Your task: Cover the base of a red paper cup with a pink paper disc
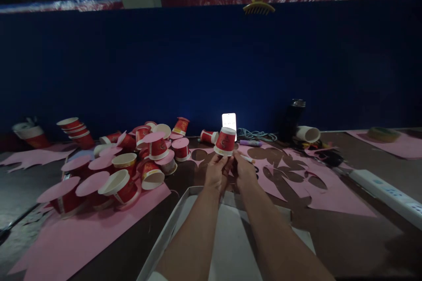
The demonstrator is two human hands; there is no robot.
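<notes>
Currently I note both hands pinching the inverted red-and-white paper cup (225,141) from below, left hand (216,172) and right hand (244,170) equally near, its axis upright, right fingers also holding a white pen (246,158).

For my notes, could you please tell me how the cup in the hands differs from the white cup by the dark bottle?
The held cup is red-patterned and stands mouth down, gripped by both hands; the white cup is plain and lies on its side, untouched, beside the dark bottle. Both look like paper cups.

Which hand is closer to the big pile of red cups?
Left. The left hand holds an upturned cup just right of the pile of red cups; the right hand, holding a pen, is farther right.
</notes>
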